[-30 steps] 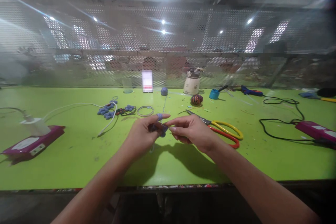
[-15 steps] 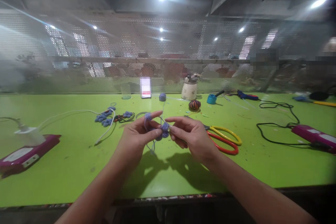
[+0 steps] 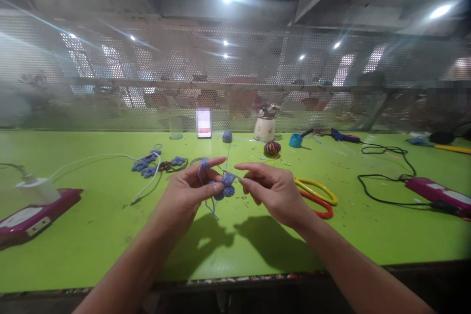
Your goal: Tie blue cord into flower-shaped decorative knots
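Between thumb and fingers, my left hand point(image 3: 193, 185) pinches a small piece of blue-purple crochet point(image 3: 227, 186) with puffy, petal-like lobes. Yarn of the same colour wraps round its raised index finger, and a loose tail hangs below the piece. My right hand point(image 3: 272, 187) is closed on a thin crochet hook point(image 3: 236, 176), mostly hidden by the fingers, whose tip reaches into the top of the work. A strand runs back from the work to a blue-purple yarn ball point(image 3: 227, 136) at the far side of the table.
Scissors point(image 3: 318, 191) with red and yellow handles lie beside my right wrist. Finished blue crochet pieces point(image 3: 147, 164) and a white cable point(image 3: 159, 171) are to the left. Behind stand a phone point(image 3: 204, 122), a cream pot point(image 3: 265, 127) and a multicoloured yarn ball point(image 3: 272, 148). Purple power strips point(image 3: 437, 194) flank both sides.
My right hand has drawn slightly to the right, away from the crochet piece, and now covers more of the scissors. The piece has tilted a little and shifted left with my left hand.
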### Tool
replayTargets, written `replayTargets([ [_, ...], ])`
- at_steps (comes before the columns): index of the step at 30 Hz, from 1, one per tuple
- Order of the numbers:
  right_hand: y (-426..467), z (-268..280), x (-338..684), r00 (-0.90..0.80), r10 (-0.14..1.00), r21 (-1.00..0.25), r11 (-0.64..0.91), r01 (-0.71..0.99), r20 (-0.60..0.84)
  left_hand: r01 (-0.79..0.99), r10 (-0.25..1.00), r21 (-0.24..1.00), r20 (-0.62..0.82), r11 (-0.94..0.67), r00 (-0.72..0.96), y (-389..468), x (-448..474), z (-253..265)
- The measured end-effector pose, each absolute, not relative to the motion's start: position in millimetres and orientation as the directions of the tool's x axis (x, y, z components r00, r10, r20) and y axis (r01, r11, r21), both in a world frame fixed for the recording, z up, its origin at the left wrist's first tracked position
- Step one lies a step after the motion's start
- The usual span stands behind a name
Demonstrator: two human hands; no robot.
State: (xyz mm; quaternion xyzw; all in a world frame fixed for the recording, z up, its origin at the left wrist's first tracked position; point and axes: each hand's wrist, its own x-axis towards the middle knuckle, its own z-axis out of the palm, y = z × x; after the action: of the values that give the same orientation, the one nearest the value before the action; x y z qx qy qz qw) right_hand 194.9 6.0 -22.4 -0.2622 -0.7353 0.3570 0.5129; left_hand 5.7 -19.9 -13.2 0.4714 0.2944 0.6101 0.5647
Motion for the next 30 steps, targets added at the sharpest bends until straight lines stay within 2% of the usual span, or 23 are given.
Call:
replayTargets([
  [5, 9, -16, 204, -0.376, 0.601, -0.562, 0.798, 0.22, 0.706, -0.397, 0.971, 0.898, 0.233, -0.19, 0.061, -23, 3, -10],
  [8, 10, -12, 209, -0.406, 0.509, -0.436, 0.86, 0.265, 0.759, -0.4, 0.969, 0.895, 0.24, -0.198, 0.057, -22, 2, -11],
  [14, 10, -8, 212, -0.422, 0.48, -0.393, 0.876, 0.279, 0.769, -0.404, 0.968, 0.893, 0.244, -0.201, 0.059, -21, 2, -11],
  [24, 7, -9, 212, -0.412, 0.506, -0.454, 0.863, 0.223, 0.758, -0.396, 0.977, 0.9, 0.212, -0.184, 0.03, -25, 4, -9],
  [27, 8, -10, 211, -0.4, 0.589, -0.59, 0.796, 0.137, 0.702, -0.41, 0.977, 0.894, 0.21, -0.179, 0.032, -23, 3, -10],
  [30, 10, -13, 208, -0.439, 0.722, -0.81, 0.586, -0.023, 0.535, -0.416, 0.976, 0.894, 0.209, -0.169, 0.052, -21, 2, -11],
])
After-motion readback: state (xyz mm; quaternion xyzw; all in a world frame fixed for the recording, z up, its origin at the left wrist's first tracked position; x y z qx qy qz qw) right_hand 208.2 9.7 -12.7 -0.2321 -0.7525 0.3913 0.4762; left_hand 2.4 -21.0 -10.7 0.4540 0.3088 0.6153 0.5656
